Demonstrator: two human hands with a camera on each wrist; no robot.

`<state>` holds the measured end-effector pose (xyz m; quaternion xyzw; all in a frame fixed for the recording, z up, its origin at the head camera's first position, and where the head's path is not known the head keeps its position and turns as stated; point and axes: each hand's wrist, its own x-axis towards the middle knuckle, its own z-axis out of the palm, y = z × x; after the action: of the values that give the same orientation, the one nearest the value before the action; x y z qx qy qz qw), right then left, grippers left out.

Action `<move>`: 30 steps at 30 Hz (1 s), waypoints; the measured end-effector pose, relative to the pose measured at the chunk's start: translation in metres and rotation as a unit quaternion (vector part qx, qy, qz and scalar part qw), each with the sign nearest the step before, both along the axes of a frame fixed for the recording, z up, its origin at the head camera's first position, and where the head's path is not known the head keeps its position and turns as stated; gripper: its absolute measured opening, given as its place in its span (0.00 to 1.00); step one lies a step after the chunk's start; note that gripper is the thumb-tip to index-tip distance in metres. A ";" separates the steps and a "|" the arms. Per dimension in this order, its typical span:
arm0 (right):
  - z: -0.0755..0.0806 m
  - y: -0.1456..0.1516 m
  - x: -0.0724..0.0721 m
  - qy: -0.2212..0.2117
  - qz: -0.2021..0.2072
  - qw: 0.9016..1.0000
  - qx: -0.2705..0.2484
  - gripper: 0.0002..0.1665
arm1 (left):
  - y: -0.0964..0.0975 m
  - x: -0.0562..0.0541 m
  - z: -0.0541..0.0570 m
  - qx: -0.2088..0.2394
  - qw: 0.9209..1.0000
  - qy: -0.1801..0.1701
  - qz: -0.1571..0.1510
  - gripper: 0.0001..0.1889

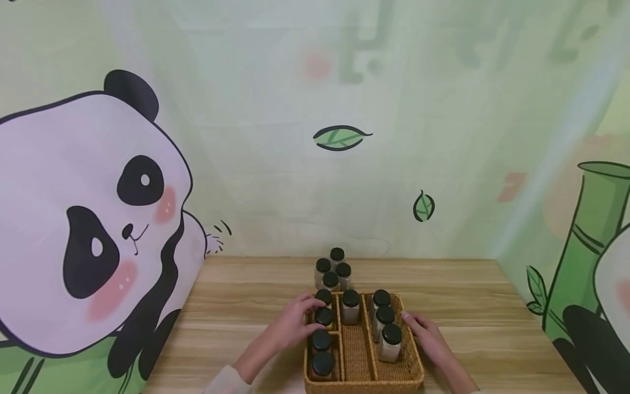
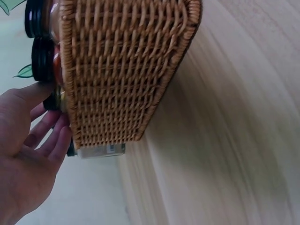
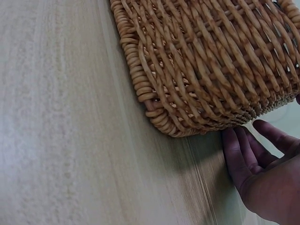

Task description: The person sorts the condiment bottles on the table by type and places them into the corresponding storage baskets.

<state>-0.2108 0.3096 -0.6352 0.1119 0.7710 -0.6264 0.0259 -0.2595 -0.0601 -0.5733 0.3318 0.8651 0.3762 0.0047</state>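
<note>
A wicker basket [image 1: 356, 355] with dividers stands on the table, holding several small clear jars with black lids. My left hand [image 1: 290, 325] reaches over the basket's left rim, thumb and fingers around the black lid of a jar [image 1: 324, 316] in the left compartment. In the left wrist view this left hand [image 2: 30, 145] has its fingertips between the lid and the wicker rim. Against the basket's right side, my right hand [image 1: 430, 339] rests with fingers extended. The right wrist view has the right hand [image 3: 262, 173] beside the woven wall [image 3: 211, 61], its fingertips close to it.
Several more black-lidded jars [image 1: 331, 280] stand on the wooden table [image 1: 246, 306] just behind the basket. One jar [image 1: 350, 307] is in the middle compartment and three, including a near jar [image 1: 391, 345], are in the right one. A printed backdrop [image 1: 275, 164] hangs behind.
</note>
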 end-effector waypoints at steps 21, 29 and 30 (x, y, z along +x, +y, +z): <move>-0.002 0.000 0.002 -0.014 -0.012 1.000 -0.003 0.39 | 0.019 -0.038 0.024 0.076 0.992 -0.003 0.100 0.21; -0.001 0.000 0.001 -0.011 -0.014 1.000 0.006 0.40 | 0.034 -0.049 0.017 0.082 0.985 -0.006 0.155 0.23; -0.001 0.000 0.000 -0.010 -0.014 1.000 0.008 0.40 | 0.036 -0.050 0.017 0.079 0.983 -0.011 0.163 0.23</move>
<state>-0.2106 0.3093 -0.6361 0.1291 0.7743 -0.6190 0.0238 -0.3099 -0.0244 -0.5565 0.1817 0.8750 0.4426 -0.0736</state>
